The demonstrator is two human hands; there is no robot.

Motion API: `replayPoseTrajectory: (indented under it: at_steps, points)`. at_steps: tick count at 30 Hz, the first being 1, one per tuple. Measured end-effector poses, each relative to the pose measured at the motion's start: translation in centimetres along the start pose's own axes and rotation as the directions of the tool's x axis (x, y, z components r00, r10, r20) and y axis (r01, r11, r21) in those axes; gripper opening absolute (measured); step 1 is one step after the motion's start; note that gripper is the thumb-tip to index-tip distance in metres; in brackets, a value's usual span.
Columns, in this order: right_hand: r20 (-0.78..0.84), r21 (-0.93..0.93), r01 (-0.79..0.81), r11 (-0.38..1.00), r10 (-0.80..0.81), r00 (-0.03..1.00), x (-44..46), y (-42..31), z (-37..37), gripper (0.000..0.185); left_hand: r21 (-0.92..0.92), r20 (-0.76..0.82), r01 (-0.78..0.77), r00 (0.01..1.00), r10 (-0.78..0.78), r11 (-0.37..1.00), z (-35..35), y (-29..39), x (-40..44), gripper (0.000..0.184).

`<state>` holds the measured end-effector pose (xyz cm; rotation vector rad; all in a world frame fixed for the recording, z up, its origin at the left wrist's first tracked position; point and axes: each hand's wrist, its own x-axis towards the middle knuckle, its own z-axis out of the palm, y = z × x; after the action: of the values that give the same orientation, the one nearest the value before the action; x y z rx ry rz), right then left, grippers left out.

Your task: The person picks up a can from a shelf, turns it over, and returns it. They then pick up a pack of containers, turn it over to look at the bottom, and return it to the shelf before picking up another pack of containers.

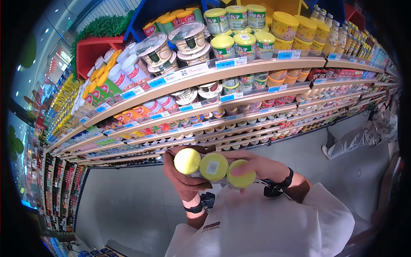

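Observation:
Three yellow-lidded cans in a row are held in front of my chest, above the floor; the middle lid bears a white barcode label. My left hand is at the left end of the row, covered by a brown cloth or glove; I cannot tell which. The brown fabric wraps round the leftmost can, and the fingers under it are hidden. Around the rightmost can, my right hand is closed, with a finger across its lid.
Ahead, a curved store shelf carries tiered rows of tubs, cans and bottles with blue price tags. Similar yellow-green-lidded cans stand stacked on its top. More shelving is at left. At right, a person in light trousers is in the aisle.

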<state>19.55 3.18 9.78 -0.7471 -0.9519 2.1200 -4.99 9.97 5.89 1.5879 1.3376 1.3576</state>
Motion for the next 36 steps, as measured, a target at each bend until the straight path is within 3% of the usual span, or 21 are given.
replayPoseTrajectory:
  at_steps: [1,3,5,8,12,15,16,19,22,25,26,29,30,32,34,36]
  points:
    - [0.009,-0.119,0.094,0.988,-0.094,0.996,0.5,0.6,-0.2,0.087,0.209,-0.093,-0.171,0.977,0.194,0.963,1.1,-0.8,-0.5,0.040]
    - [0.061,-0.345,0.276,0.897,-0.272,0.960,1.8,2.1,-0.5,0.088,0.153,-0.140,-0.252,0.952,0.274,0.955,1.6,-1.1,-0.5,0.050]
    - [0.068,-0.336,0.263,0.904,-0.255,0.964,1.8,1.7,0.3,0.092,-0.309,-0.078,-0.101,0.994,0.080,0.946,1.4,-0.7,0.4,0.050]
    - [0.070,-0.395,0.271,0.878,-0.265,0.962,2.1,1.9,0.6,0.096,-0.736,0.076,0.125,0.992,-0.102,0.666,1.3,0.1,0.2,0.052]
    - [0.060,-0.341,0.278,0.898,-0.274,0.960,2.1,1.9,0.8,0.096,-0.902,0.331,0.366,0.926,-0.180,0.229,1.8,1.1,-0.8,0.057]
    - [0.038,-0.257,0.297,0.920,-0.298,0.954,2.3,1.9,0.9,0.098,-0.898,0.418,0.434,0.893,-0.169,0.074,2.6,-0.3,-1.4,0.063]
    - [0.029,-0.230,0.309,0.923,-0.311,0.950,2.4,2.0,0.9,0.099,-0.898,0.418,0.433,0.895,-0.156,0.078,3.0,-1.3,-1.6,0.065]
    - [0.048,-0.459,0.424,0.781,-0.455,0.889,2.6,1.9,0.9,0.101,-0.883,0.374,0.388,0.921,-0.105,0.263,3.9,-2.6,-1.8,0.071]
    - [0.029,-0.541,0.430,0.723,-0.495,0.868,2.7,1.9,0.7,0.101,-0.889,0.395,0.404,0.915,-0.085,0.214,4.5,0.6,-3.8,0.076]
    - [0.054,-0.540,0.516,0.665,-0.584,0.810,2.6,1.6,0.3,0.098,-0.833,0.374,0.371,0.924,-0.078,0.410,5.3,-2.9,-5.9,0.080]
    - [0.059,-0.597,0.524,0.607,-0.619,0.783,2.6,1.5,0.2,0.099,-0.725,0.267,0.256,0.960,-0.081,0.639,6.1,-3.3,-7.0,0.086]
    - [0.094,-0.715,0.526,0.461,-0.682,0.725,2.6,1.6,-0.3,0.101,-0.461,0.202,-0.082,0.960,0.194,0.883,5.8,-3.6,-8.3,0.095]
    - [0.108,-0.729,0.525,0.439,-0.684,0.722,2.5,1.6,-0.6,0.101,-0.364,0.180,-0.216,0.938,0.296,0.906,5.8,-3.2,-8.1,0.093]
    - [0.170,-0.757,0.552,0.351,-0.709,0.684,2.6,1.5,-0.7,0.103,-0.284,0.164,-0.318,0.913,0.373,0.905,5.9,-2.5,-7.5,0.090]
    - [0.265,-0.773,0.597,0.214,-0.747,0.610,2.7,1.2,-0.3,0.105,-0.242,0.149,-0.355,0.906,0.396,0.903,6.2,-2.2,-7.3,0.088]
    - [0.258,-0.810,0.546,0.215,-0.706,0.660,2.1,1.4,0.2,0.104,-0.233,0.131,-0.349,0.914,0.385,0.908,6.3,-1.8,-7.0,0.085]
